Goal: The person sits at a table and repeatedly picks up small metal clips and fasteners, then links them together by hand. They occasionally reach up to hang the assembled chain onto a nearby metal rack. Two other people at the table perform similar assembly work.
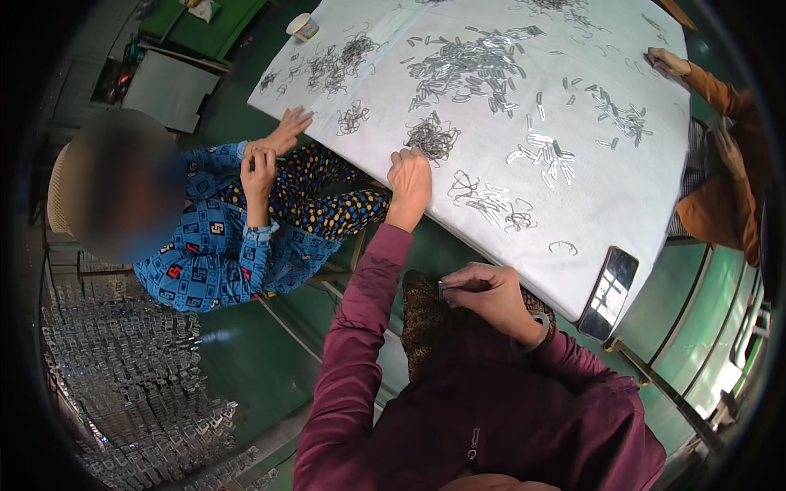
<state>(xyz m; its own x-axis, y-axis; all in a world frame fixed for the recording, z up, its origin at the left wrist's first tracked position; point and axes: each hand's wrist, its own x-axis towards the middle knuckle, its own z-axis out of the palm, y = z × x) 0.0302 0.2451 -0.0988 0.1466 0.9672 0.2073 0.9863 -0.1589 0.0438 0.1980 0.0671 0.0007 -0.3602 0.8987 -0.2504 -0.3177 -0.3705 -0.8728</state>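
Observation:
My left hand [411,182] reaches over the near edge of the white-covered table [368,155], its fingers closed at the edge of a tangled pile of dark curved wire pieces [432,139]. Whatever those fingers hold is hidden. Above my lap, at the table's near edge, my right hand [490,296] pinches a small silver metal piece [443,290] between thumb and fingers. Between the hands, on the cloth, lie some loose bent wires [467,186] and a small group of slim silver strips [491,209].
Several heaps of silver strips [471,69] and wires [332,65] spread across the table. A phone [610,290] lies at the near right corner, a paper cup [302,27] at the far left. One co-worker [213,221] sits left, another [729,155] right. Metal pieces [131,368] hang lower left.

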